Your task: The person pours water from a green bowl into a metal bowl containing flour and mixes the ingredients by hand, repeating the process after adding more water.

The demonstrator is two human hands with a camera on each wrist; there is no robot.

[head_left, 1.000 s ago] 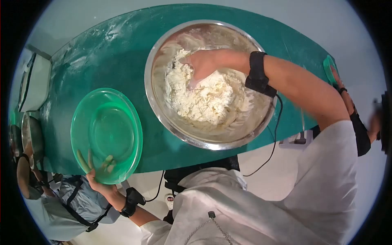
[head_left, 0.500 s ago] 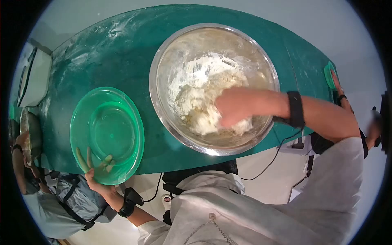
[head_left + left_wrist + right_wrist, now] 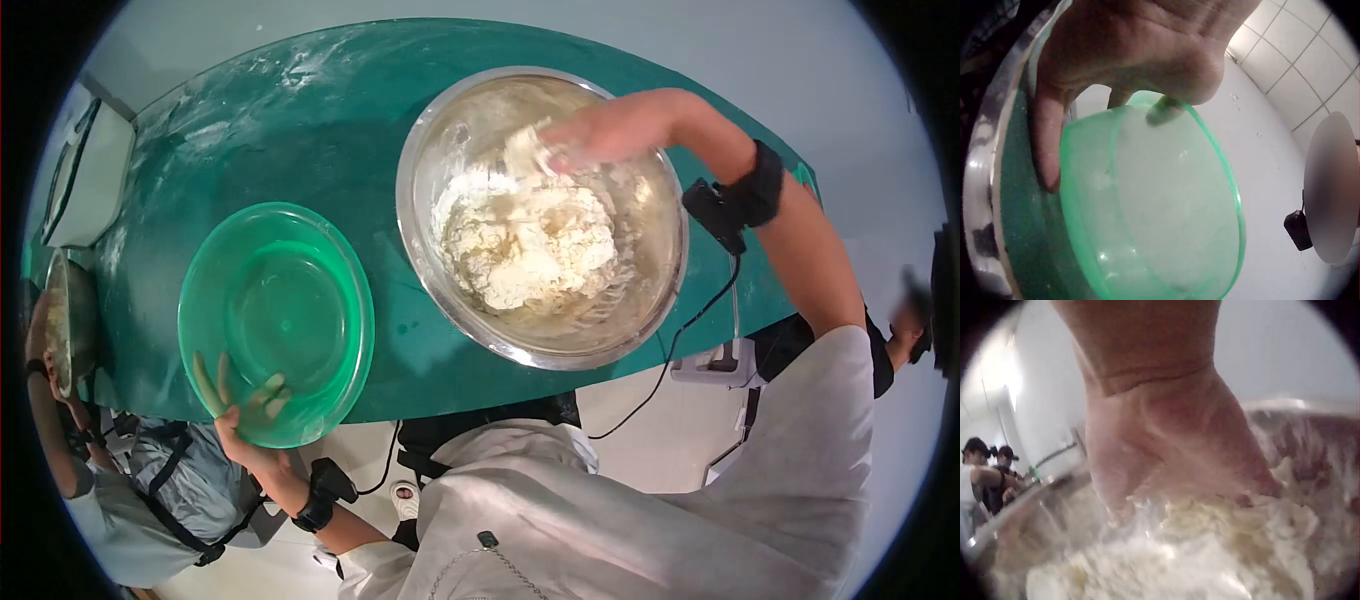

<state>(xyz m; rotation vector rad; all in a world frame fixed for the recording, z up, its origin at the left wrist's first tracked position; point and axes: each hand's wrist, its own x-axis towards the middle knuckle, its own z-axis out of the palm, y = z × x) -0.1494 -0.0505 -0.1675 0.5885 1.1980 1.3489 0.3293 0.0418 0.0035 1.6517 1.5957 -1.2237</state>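
A large steel mixing bowl on the table contains a rough, floury dough. At its far right side my right hand grips part of the dough, with a lump raised at the fingertips. The right wrist view shows this hand reaching down, its fingertips partly hidden in the dough. With my left hand I hold a translucent green plastic basin by its near rim. The thumb is at the edge and the fingers show through the wall from beneath. No contents show in the basin.
The green table has flour smears at its far left. A white box and another metal bowl stand at the left end, beside another person's arms. A black cable hangs from my right wrist camera over the table edge.
My right hand has moved from the dough's far left to the bowl's near right, then up to the far right. The dough has shifted and folded. The left hand keeps holding the basin.
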